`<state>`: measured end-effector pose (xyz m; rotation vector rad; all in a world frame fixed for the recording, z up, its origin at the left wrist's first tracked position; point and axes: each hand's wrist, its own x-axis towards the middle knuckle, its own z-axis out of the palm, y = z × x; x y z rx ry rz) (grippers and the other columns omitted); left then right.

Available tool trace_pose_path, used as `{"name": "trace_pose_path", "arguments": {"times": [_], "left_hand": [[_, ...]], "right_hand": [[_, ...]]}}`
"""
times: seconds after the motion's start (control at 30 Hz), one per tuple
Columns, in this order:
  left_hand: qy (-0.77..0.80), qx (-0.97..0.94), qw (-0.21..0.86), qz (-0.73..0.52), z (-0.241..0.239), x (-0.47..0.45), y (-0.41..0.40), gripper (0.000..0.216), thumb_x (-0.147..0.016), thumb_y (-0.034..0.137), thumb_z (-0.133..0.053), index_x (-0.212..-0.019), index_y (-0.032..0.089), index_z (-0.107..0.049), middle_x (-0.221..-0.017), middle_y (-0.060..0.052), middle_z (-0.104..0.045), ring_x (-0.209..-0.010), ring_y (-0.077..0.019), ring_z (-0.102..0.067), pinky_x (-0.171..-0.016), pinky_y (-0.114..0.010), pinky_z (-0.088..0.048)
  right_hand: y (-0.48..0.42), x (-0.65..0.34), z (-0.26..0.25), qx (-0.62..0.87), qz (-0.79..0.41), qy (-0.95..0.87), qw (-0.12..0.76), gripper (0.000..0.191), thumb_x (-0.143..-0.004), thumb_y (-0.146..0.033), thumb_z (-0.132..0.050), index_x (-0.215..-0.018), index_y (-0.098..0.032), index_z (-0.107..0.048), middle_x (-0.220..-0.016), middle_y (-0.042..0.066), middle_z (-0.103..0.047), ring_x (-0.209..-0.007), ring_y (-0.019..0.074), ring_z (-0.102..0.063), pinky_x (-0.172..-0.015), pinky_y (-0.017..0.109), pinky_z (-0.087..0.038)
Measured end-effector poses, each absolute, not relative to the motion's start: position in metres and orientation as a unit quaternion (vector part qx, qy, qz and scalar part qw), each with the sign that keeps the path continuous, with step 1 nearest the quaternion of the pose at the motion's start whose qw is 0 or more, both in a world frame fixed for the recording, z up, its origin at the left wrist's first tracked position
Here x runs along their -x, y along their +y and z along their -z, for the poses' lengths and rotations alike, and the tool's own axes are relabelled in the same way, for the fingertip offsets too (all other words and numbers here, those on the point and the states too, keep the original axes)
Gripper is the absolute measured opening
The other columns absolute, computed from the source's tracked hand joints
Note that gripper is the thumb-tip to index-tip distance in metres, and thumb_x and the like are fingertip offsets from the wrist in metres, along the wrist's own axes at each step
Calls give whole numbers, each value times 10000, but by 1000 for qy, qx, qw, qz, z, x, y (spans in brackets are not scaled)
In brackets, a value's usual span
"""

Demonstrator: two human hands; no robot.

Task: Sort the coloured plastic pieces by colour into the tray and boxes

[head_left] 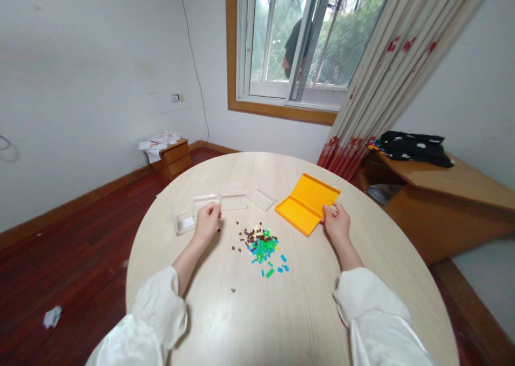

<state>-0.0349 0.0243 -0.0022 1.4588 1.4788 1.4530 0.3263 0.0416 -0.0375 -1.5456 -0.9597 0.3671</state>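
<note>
My left hand (pixel 207 219) is closed on the edge of a clear plastic box (pixel 206 200) at the table's left. My right hand (pixel 336 220) grips the near right edge of an open orange case (pixel 307 203). Between the two hands lies a small pile of tiny bricks (pixel 262 246) in brown, green, blue and yellow, with a few strays scattered toward me. Another clear box (pixel 184 222) sits just left of my left hand, a third (pixel 233 201) lies to its right, and a clear lid (pixel 260 199) rests beside the orange case.
The round pale wooden table (pixel 249 312) stands on a dark red floor. A small bedside cabinet (pixel 174 156) is at the far left wall. A wooden desk (pixel 442 194) with dark clothing stands at the right, next to a curtain. A person is outside the window (pixel 293 49).
</note>
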Motion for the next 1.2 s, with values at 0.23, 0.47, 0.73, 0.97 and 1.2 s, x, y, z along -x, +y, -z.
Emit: {"name": "trace_pose_path", "arguments": {"times": [0.23,0.47,0.73,0.97,1.2], "left_hand": [[557,-568,284,-535,7,37,27,339,-762,418,-432,-503,202,-402,-479,43,-382,-492,-119,-376,-536,-239,-324],[579,-631,202,-475,18,44,34,233,-792,321,-431,-634,178,-526,-624,-5,-541,-633,-158,-508,-629,-263,-395],[616,-718,43,-321,25,47,30,354,-796,189,-485,-1123,183,-621,-1172,-139,-575,-1104,-294,-493,-953,-449,-359],[660,-709,-19,-247,25,46,30,435,-832,275,-514,-1264,239,-541,-1358,-172,-427,-1268,-348,-344,-1031,-583,-188],[666,-717,-3,-207,28,45,33,349,-859,254,-470,-1180,224,-603,-1127,-153,-556,-1109,-301,-464,-999,-498,-251]], "right_hand": [[56,-311,40,665,-184,-414,594,619,-725,-339,-522,-1289,-92,-456,-783,69,-664,-647,168,-630,-574,292,-500],[42,-286,38,623,-7,-600,502,425,-779,-375,-505,-1106,-119,-597,-1102,158,-614,-1035,250,-547,-904,428,-421],[30,-228,23,606,44,-734,303,331,-866,-356,-481,-1113,-205,-640,-1169,127,-583,-1097,268,-495,-936,430,-329],[30,-196,11,634,-7,-759,150,498,-915,-443,-370,-1400,-332,-352,-1355,145,-441,-1220,317,-390,-918,498,-327],[33,-183,2,653,-22,-753,83,517,-919,-493,-321,-1413,-342,-322,-1285,155,-517,-1153,333,-457,-885,535,-336]]}}
